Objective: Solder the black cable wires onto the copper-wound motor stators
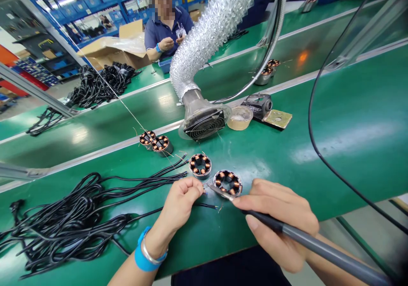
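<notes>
My right hand [280, 218] is closed around the dark handle of a soldering iron [296, 234]. The iron's metal tip reaches left to the fingertips of my left hand [183, 196]. Those fingers are pinched on a thin wire; its end barely shows, close to the tip. Just behind the iron stands a motor stator [237, 180], a metal ring with copper coils. A second stator [200, 166] stands to its left, beyond my left hand. One black cable [149, 213] runs under my left hand, and its stripped end emerges on the right.
Black cables [70, 222] lie heaped at the left. Two more stators [162, 145] stand near the rail. Behind are a fume extractor [205, 124], a round tub [239, 118] and an iron stand with sponge [264, 109]. A co-worker [168, 31] sits across the line.
</notes>
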Tool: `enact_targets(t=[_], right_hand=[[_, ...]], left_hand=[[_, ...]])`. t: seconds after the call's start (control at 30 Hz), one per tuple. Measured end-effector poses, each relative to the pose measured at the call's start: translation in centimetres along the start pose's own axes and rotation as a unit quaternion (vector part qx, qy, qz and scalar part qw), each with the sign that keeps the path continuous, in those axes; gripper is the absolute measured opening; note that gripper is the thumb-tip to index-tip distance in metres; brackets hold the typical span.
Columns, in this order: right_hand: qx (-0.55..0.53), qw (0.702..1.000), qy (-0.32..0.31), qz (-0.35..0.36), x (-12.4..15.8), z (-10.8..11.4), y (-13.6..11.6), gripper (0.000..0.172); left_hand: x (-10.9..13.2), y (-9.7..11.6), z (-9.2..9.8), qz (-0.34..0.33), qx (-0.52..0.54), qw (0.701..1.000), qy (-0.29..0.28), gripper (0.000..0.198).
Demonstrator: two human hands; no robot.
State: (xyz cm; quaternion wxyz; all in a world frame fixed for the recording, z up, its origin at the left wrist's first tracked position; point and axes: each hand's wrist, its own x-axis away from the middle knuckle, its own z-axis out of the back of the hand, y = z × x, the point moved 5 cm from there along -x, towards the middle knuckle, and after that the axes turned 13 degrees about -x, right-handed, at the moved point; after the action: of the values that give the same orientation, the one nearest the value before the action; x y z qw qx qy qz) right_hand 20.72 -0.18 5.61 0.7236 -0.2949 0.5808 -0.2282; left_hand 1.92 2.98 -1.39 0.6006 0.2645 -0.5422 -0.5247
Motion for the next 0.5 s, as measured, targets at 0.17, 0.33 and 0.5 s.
enact_targets(t=[0.17,0.33,0.5], right_hand=[[-0.004,1.0,0.012,-0.013,0.11,0.49,-0.14,0.03],[0.005,1.0,0.011,-0.024,0.05,0.37,-0.02,0.026],[-0.003,1.0,0.008,-0.028,0.06,0.39,-0.05,0.028]], left_hand=[[0.01,-0.06,-0.04,0.002,0.0,1.0,-0.005,0.02],[-0.01,-0.16,-0.02,0.012,0.019,1.0,0.0,0.019],[0.0,-0.17,-0.03,0.009,0.019,1.0,-0.003,0.02]])
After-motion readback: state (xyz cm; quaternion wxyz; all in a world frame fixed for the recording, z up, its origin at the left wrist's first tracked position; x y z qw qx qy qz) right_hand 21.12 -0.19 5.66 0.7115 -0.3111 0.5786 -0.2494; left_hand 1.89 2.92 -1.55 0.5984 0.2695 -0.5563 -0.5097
